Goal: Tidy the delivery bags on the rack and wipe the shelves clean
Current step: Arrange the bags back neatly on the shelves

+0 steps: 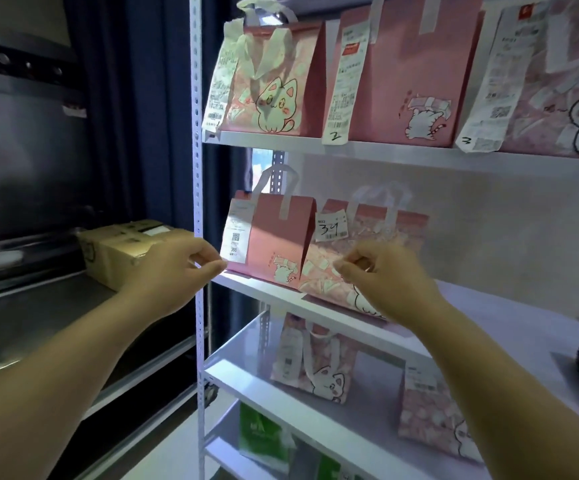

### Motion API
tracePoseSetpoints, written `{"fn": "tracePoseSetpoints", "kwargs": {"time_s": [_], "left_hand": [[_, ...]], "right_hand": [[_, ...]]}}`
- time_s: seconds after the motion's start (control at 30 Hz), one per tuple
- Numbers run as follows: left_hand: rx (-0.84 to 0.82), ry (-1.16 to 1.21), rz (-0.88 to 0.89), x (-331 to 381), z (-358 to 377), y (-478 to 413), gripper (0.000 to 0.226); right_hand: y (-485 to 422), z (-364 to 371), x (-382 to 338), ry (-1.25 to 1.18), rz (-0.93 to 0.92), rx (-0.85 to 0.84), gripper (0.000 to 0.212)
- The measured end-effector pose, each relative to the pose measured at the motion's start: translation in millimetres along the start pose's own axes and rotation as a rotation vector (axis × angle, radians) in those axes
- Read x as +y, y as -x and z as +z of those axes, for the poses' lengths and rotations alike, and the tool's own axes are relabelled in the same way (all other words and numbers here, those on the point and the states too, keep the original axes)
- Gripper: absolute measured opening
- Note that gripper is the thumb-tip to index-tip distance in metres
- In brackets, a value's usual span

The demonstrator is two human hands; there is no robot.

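The left hand [180, 271] curls just left of the plain pink paper bag [276, 237]. The right hand [385, 277] curls right of it. Whether either pinches anything cannot be told.

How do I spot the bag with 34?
On the white rack, find the shelf that the left hand and right hand reach toward. Two pink bags stand there; pick the right bag, patterned while the left bag is plain, its tag hand-marked 34.

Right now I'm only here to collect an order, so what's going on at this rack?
A person is tidying bags on the middle shelf. Their left hand is at the lower corner of the receipt on the plain pink bag. Their right hand, fingers curled, is at the front of the patterned cat bag tagged 34. Whether either hand actually grips anything is unclear.
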State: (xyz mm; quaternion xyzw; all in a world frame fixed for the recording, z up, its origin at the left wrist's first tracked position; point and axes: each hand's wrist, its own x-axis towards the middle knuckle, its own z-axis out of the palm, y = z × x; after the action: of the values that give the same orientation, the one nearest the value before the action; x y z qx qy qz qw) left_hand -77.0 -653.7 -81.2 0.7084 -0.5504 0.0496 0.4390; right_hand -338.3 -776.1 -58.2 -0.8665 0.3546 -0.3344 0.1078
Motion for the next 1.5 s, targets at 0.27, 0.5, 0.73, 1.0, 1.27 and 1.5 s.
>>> {"fn": "tracePoseSetpoints", "kwargs": {"time_s": [0.27,0.5,0.73,1.0,1.27,1.5], "left_hand": [[-0.062,0.024,-0.01,-73,24,-43,0.008],[-0.135,0.082,-0.009,-131,47,-102,0.009],[-0.219,0.128,0.046,-163,93,-148,0.009],[-0.214,0.216,-0.028,-188,142,-209,0.029],[-0.182,0.188,-0.278,-208,172,-249,0.015],[-0.119,0.297,-0.233,-219,173,-254,0.01]], "right_hand": [[-37,59,11,0.081,0.069,-0.006,0.023],[-84,110,18,0.093,0.183,0.013,0.02],[-94,136,37,0.108,0.321,0.065,0.014],[-117,159,44,0.112,0.365,0.095,0.012],[-159,177,48,0.169,0.278,0.033,0.031],[-175,186,58,0.163,0.298,-0.032,0.033]]}}
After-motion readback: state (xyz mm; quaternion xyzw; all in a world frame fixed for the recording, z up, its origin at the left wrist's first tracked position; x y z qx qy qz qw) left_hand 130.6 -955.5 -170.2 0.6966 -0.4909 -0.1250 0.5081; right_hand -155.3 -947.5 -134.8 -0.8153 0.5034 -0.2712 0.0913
